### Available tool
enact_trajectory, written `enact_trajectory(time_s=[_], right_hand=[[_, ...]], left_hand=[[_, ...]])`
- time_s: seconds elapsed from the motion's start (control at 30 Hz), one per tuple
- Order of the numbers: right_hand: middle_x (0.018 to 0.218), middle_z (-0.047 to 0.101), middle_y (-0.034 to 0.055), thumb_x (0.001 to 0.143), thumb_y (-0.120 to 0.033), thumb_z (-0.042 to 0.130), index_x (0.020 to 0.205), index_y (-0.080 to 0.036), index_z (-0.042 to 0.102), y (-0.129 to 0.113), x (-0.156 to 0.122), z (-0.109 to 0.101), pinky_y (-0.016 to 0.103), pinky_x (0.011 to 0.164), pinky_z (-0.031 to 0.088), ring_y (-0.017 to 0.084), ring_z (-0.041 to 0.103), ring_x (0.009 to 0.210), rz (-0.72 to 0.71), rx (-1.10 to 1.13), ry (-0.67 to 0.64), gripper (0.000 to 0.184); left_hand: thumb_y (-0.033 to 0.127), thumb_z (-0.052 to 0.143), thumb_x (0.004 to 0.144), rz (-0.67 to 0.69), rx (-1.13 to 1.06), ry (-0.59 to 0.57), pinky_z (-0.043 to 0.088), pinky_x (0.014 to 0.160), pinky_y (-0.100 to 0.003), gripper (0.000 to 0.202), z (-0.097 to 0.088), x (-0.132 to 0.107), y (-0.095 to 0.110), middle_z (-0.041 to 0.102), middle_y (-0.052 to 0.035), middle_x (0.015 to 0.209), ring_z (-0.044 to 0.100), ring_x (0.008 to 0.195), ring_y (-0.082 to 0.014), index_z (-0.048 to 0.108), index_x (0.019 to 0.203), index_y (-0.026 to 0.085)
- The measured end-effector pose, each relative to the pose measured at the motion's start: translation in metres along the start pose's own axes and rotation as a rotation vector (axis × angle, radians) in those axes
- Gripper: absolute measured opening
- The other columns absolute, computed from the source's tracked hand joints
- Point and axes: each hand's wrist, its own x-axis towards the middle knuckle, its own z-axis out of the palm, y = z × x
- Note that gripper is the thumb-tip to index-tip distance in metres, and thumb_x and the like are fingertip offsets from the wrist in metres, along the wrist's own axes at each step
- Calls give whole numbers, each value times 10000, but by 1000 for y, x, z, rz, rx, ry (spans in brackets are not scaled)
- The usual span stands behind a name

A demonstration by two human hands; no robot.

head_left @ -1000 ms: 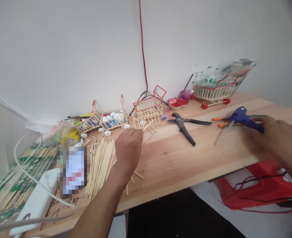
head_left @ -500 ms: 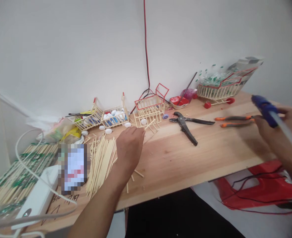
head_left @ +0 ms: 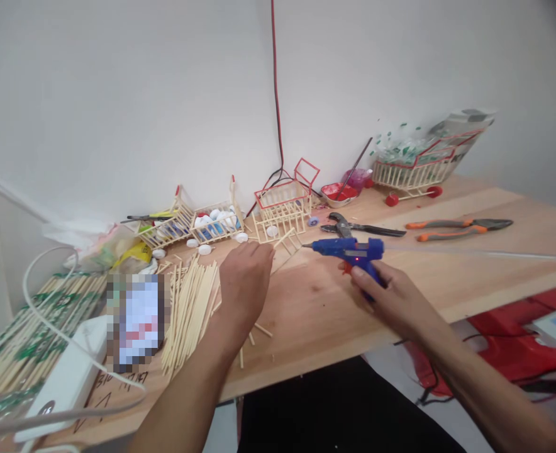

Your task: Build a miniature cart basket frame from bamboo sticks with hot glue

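Gripping the glue gun [head_left: 346,248], the right hand [head_left: 391,292] held its nozzle [head_left: 307,245] beside the stick frame [head_left: 285,238] jutting rightward from the pinching left hand [head_left: 244,277].

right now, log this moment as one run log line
left hand: holds pale wooden-stick frame | right hand: grips blue plastic glue gun | nozzle: near frame, contact unclear
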Motion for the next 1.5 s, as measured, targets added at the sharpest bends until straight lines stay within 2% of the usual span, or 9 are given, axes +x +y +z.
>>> enact_trajectory(time_s=[0.1,0.2,0.33,0.43,0.97,1.33,1.5], right_hand=[[980,719,82,854,-490,544,1009,-185,687,-5,-7,9,345,777,521,248,665,898,-90,-48,-67,371],[1033,717,75,873,-468,520,959,-198,685,-8,-13,8,339,807,517,249,666,944,-86,-64,-102,328],[1023,718,80,882,-466,499,967,-190,680,-10,-18,8,340,824,511,248,669,931,-105,-97,-58,340],[975,726,95,874,-484,498,1014,-170,670,-9,-19,12,346,775,521,258,680,871,-89,-134,-26,384],[975,726,106,907,-442,464,1128,-166,641,-4,-19,22,342,743,522,268,679,869,-126,-207,-51,395],[881,727,97,911,-457,447,1120,-170,642,-7,-18,23,331,672,516,261,674,759,-135,-237,-40,405],[909,725,99,913,-467,443,1118,-169,634,-5,-18,23,323,681,511,259,674,786,-142,-237,-49,409]], left_hand=[[187,526,907,-11,6,-20,427,693,-315,169,-1,0,0,684,-67,785,612,791,-205,670,827,149],[192,527,907,-22,18,-33,421,686,-313,169,-3,1,1,684,-64,787,609,789,-205,664,816,154],[176,521,902,-25,36,-63,407,667,-311,170,-3,0,2,676,-61,772,599,774,-204,652,795,159],[171,513,901,-15,42,-84,397,656,-312,176,-1,0,2,672,-63,768,590,765,-204,650,792,163],[163,518,896,-10,23,-109,402,659,-323,170,0,-1,3,676,-67,785,595,772,-211,657,800,156],[163,509,899,-24,14,-130,398,658,-320,184,-1,0,3,671,-69,780,587,766,-206,648,779,155],[164,503,903,-35,2,-148,405,672,-321,188,-1,0,4,677,-71,791,597,783,-211,653,791,150]])
